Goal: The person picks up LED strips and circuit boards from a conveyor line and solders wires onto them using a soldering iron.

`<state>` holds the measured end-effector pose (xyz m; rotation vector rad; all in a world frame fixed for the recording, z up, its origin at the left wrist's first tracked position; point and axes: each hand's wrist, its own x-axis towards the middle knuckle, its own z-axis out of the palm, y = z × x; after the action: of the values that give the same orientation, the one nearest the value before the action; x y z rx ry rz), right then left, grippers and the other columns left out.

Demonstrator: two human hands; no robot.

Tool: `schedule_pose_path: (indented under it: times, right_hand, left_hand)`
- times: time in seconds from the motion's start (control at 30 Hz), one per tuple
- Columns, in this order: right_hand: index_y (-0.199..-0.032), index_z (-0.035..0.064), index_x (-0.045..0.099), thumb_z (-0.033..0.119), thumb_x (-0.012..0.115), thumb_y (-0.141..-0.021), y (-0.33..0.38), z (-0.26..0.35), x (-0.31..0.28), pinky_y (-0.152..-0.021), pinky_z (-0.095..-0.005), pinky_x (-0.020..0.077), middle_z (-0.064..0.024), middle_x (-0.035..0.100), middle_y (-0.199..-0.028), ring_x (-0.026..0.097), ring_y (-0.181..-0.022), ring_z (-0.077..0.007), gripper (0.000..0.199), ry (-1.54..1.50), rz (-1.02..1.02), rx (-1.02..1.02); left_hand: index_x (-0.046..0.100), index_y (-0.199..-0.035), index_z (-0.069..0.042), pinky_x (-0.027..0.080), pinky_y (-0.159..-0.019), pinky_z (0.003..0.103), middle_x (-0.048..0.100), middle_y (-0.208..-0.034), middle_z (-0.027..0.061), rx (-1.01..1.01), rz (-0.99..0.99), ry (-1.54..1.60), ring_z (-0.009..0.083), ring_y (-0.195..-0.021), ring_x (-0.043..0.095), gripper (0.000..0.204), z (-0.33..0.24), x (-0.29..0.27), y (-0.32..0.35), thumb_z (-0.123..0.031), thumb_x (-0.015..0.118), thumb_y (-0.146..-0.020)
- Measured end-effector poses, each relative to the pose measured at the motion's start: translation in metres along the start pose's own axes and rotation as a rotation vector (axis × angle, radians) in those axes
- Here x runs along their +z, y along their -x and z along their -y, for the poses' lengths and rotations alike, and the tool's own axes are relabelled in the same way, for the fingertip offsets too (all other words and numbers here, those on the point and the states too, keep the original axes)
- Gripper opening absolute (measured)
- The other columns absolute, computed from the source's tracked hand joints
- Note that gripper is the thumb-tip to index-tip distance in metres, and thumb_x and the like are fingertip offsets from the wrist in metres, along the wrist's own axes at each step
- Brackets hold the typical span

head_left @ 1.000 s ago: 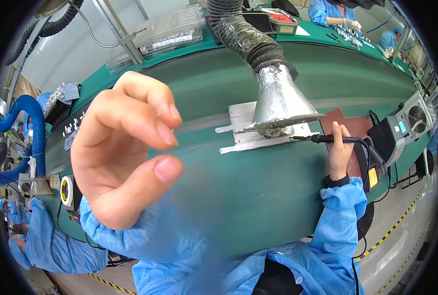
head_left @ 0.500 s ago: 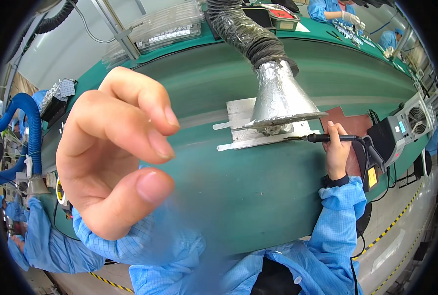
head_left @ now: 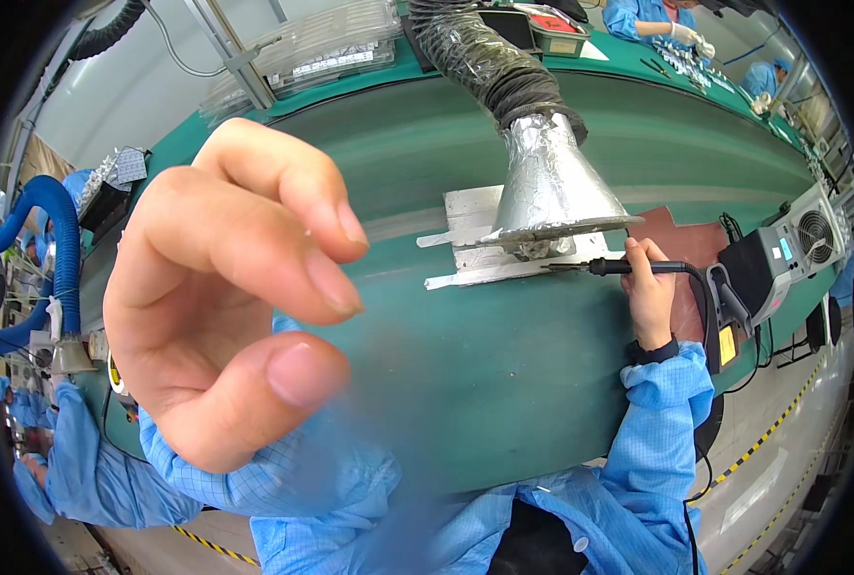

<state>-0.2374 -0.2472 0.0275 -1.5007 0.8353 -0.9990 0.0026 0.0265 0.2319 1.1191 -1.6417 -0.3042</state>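
My left hand (head_left: 226,297) is raised very close to the camera, blurred, with fingers curled over the thumb and a gap between them; nothing shows in it. My right hand (head_left: 649,297) grips a black soldering iron (head_left: 628,266) like a pen. Its tip points left at a silver metal plate (head_left: 470,216) lying on the green table (head_left: 504,402). A foil-wrapped fume hood (head_left: 552,187) on a black ribbed hose hangs right over the plate and hides part of it. Both forearms are in blue sleeves.
A soldering station (head_left: 782,254) with a cable stands at the right edge beside a brown mat (head_left: 691,240). Clear plastic trays (head_left: 322,48) lie at the back. A blue hose (head_left: 58,230) curves at the left. Other people in blue work at the top right (head_left: 652,14) and lower left (head_left: 72,460).
My left hand has come closer to the camera and now fills more of the left side. The right hand and soldering iron have stayed at the plate.
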Motion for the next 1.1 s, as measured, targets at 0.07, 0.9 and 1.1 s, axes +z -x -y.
schedule_pose_path:
  times: [0.07,0.9,1.1]
  right_hand:
    - [-0.065,0.0098,0.046,0.021,0.059,-0.094,0.000,-0.004,0.000,-0.043,-0.0199,0.0246,0.0084,0.038,-0.057,0.034,-0.050,-0.0008,0.034,0.021,0.010,-0.009]
    - [-0.061,0.0034,0.047,0.022,0.057,-0.093,0.023,0.003,0.032,-0.047,-0.0258,0.0283,0.0016,0.043,-0.054,0.037,-0.050,-0.0058,0.040,0.298,0.201,-0.140]
    - [-0.061,-0.0016,0.050,0.023,0.063,-0.089,0.026,0.002,0.033,-0.048,-0.0297,0.0282,-0.0007,0.042,-0.052,0.034,-0.054,-0.0078,0.039,0.277,0.178,-0.098]
  left_hand:
    - [0.052,-0.098,-0.014,0.036,-0.070,0.024,0.044,-0.104,0.0084,0.005,0.026,-0.006,0.0101,-0.080,0.042,0.022,0.000,-0.003,-0.001,-0.026,0.065,-0.085]
    - [0.052,-0.095,-0.012,0.036,-0.064,0.024,0.049,-0.102,0.0115,-0.108,-0.041,-0.104,0.0097,-0.075,0.043,0.025,-0.016,0.006,0.000,-0.027,0.068,-0.082]
    - [0.056,-0.090,-0.012,0.037,-0.062,0.024,0.051,-0.100,0.0113,0.005,0.049,-0.034,0.0107,-0.073,0.045,0.021,0.002,0.018,-0.010,-0.023,0.071,-0.079]
